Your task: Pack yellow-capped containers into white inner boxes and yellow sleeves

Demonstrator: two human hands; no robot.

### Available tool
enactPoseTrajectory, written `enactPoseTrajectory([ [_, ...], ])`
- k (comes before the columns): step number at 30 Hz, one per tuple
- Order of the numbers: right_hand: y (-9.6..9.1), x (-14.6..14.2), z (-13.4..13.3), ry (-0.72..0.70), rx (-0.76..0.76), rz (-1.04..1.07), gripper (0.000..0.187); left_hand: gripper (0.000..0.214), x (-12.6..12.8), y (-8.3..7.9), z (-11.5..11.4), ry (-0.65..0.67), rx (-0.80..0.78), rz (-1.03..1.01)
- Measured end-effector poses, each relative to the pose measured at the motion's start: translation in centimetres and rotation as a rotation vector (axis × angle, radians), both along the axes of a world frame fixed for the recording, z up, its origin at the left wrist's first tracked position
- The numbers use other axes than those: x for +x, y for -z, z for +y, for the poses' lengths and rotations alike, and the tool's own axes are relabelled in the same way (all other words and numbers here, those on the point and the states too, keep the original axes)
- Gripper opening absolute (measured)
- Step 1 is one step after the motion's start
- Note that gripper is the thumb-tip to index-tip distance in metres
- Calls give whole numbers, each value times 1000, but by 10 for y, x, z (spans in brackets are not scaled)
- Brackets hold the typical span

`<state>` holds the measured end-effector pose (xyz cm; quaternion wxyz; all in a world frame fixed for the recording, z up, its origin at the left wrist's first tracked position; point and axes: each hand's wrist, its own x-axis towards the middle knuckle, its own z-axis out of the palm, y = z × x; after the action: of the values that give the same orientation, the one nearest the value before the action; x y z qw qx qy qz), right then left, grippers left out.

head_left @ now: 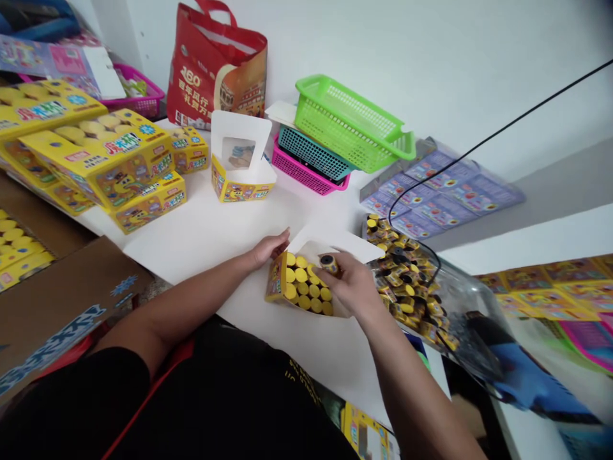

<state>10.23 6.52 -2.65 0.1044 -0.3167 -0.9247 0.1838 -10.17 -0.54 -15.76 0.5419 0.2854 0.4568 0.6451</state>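
**Right hand (348, 286) grips canister (329, 263) above open carton (299, 284)**

Left hand (269, 248) open, palm and fingers against the carton's end; carton sits on white tabletop (201, 239). Yellow-capped canisters stand in upright rows inside. Right hand's fingers closed on the canister. Clear plastic bag (412, 287) of loose canisters lies just right of the carton.

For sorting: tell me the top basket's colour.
The top basket is bright green, clearest in the head view.
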Motion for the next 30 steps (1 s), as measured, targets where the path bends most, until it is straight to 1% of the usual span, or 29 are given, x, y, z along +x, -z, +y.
enactPoseTrajectory([
  [2,0,9,2,-4,6,-2,26,79,0,0,0,-2,-6,9],
  [4,-1,16,2,-19,55,-56,27,81,1,0,0,0,-14,20],
  [6,-1,19,-1,-23,169,-146,25,82,0,-1,0,2,-15,29],
  [9,-3,19,-9,-10,366,-335,23,83,0,-3,-1,-4,-14,41],
  [12,-9,17,-14,-22,466,-448,20,81,0,-4,-2,-3,-13,27],
  [15,-17,15,-15,-40,490,-498,17,76,1,-4,-2,-11,-2,-20],
  [17,-20,12,-16,-68,478,-558,19,73,2,-4,-2,-21,1,-43],
  [22,-16,-2,-18,-103,459,-755,27,73,1,-6,-1,-20,-22,-17],
  [26,-9,-6,-15,-84,483,-710,25,76,1,-9,-3,-15,-35,9],
  [30,-6,4,-5,-82,470,-601,19,81,2,-10,-4,3,-39,13],
])
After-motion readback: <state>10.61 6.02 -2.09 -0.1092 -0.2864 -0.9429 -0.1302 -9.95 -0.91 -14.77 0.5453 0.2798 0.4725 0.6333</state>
